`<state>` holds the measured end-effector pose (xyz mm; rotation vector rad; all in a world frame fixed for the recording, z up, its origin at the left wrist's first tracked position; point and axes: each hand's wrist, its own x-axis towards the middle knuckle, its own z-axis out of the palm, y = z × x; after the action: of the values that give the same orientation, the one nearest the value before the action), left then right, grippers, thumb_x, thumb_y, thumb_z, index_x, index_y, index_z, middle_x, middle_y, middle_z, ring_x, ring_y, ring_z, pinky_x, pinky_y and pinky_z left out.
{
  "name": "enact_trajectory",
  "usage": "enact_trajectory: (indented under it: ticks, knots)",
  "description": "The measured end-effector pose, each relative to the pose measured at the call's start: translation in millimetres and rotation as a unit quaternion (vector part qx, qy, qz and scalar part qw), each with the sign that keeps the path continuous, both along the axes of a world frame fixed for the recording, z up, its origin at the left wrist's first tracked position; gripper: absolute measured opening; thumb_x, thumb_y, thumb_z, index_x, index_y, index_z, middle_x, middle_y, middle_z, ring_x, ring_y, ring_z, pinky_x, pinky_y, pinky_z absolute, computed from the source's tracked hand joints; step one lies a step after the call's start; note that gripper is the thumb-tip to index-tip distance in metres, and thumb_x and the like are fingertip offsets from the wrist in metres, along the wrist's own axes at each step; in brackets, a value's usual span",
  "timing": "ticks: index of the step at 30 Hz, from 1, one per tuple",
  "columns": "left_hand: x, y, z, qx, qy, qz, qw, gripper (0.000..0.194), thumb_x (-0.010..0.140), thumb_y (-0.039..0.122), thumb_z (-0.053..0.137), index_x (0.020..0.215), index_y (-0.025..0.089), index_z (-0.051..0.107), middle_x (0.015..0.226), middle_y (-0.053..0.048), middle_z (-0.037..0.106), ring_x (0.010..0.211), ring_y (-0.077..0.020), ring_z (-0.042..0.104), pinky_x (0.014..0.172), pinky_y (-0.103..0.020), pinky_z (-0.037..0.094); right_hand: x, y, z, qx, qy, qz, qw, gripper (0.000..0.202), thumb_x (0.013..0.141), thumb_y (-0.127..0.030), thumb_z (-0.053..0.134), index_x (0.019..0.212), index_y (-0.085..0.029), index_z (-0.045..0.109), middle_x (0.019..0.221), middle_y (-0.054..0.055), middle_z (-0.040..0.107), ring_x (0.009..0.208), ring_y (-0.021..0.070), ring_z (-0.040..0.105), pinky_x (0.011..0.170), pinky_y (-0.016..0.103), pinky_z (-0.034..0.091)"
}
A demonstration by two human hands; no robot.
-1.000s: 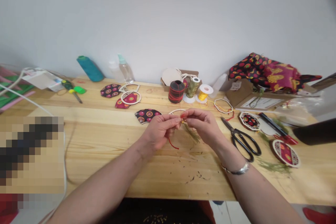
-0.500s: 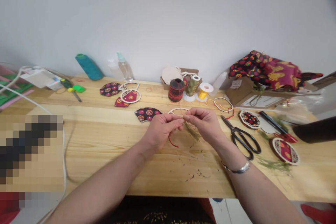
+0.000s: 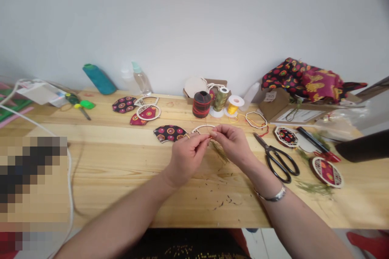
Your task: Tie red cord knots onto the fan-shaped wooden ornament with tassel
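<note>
My left hand (image 3: pixel 186 156) and my right hand (image 3: pixel 232 143) meet fingertip to fingertip over the middle of the wooden table. A small piece of red cord is pinched between them, mostly hidden by the fingers. Green threads (image 3: pixel 219 151) hang below my right hand's fingers. Behind the fingers lies a pale openwork frame (image 3: pixel 204 128), partly covered. A fan-shaped patterned piece (image 3: pixel 170 132) is just beyond my left hand. Black-handled scissors (image 3: pixel 278 160) rest open to the right of my right hand.
Thread spools (image 3: pixel 201 104) stand near the wall, with a yellow one (image 3: pixel 233 106) beside them. A teal cone (image 3: pixel 99 79) leans at the left. A cardboard box (image 3: pixel 278 105) with patterned cloth (image 3: pixel 322 83) sits at the back right. Dark scraps (image 3: pixel 227 201) lie near the front edge.
My left hand has turned, its fingers now more curled under, and the red cord end that hung below it no longer shows. The whole view has shifted slightly.
</note>
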<state>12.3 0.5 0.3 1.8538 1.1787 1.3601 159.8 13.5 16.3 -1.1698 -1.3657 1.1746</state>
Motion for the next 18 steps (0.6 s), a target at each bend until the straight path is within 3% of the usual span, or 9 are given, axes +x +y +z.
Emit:
enact_trajectory:
  ticks: [4, 10, 18]
  knots:
    - [0.5, -1.1, -0.8, 0.023, 0.027, 0.016, 0.999, 0.018, 0.079, 0.019, 0.061, 0.089, 0.022, 0.076, 0.083, -0.006, 0.076, 0.068, -0.0168, 0.067, 0.069, -0.028, 0.051, -0.8, -0.5, -0.2, -0.012, 0.008, -0.005, 1.000, 0.014, 0.072, -0.028, 0.064, 0.063, -0.018, 0.061, 0.060, -0.001, 0.060, 0.057, 0.0108, 0.050, 0.056, 0.024, 0.042]
    - [0.7, -2.6, 0.9, -0.005, 0.044, 0.026, 0.999, 0.020, 0.081, 0.021, 0.060, 0.096, 0.021, 0.074, 0.083, -0.006, 0.076, 0.068, -0.0164, 0.067, 0.068, -0.028, 0.050, -2.7, -1.0, -0.1, -0.011, 0.010, -0.006, 1.000, 0.014, 0.073, -0.027, 0.063, 0.063, -0.018, 0.061, 0.059, -0.001, 0.060, 0.055, 0.0101, 0.050, 0.056, 0.024, 0.042]
    - [-1.0, -0.4, -3.2, 0.102, 0.117, 0.031, 0.987, 0.019, 0.082, 0.016, 0.057, 0.089, 0.019, 0.074, 0.078, -0.006, 0.075, 0.065, -0.0153, 0.067, 0.065, -0.026, 0.050, -4.0, -0.6, -0.2, -0.021, 0.009, -0.018, 1.000, 0.014, 0.071, -0.026, 0.063, 0.061, -0.018, 0.059, 0.058, -0.002, 0.058, 0.055, 0.0100, 0.049, 0.055, 0.024, 0.041]
